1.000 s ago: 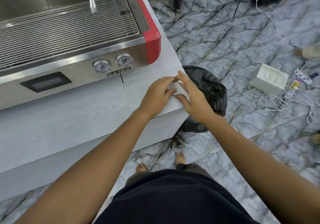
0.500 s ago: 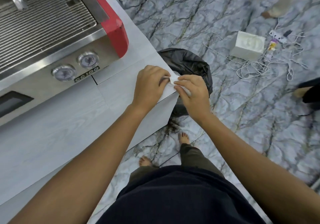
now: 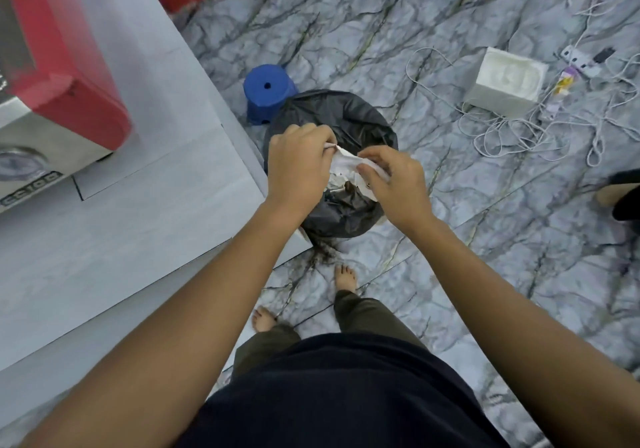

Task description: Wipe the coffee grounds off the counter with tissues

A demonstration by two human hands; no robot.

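Observation:
A crumpled white tissue with brown coffee grounds in its fold hangs over the open black bin bag on the floor. My left hand pinches the tissue's left end and my right hand pinches its right end. Both hands are just past the corner of the pale grey counter. Dark grounds lie scattered on the floor at the foot of the bag.
The red and steel espresso machine stands on the counter at the left. A blue upturned stool sits behind the bag. A white box and tangled white cables lie on the marble floor to the right. My bare feet stand near the bag.
Both hands have carried the tissue off the counter's corner and out over the bin bag. The view has swung to the right and down, away from the machine.

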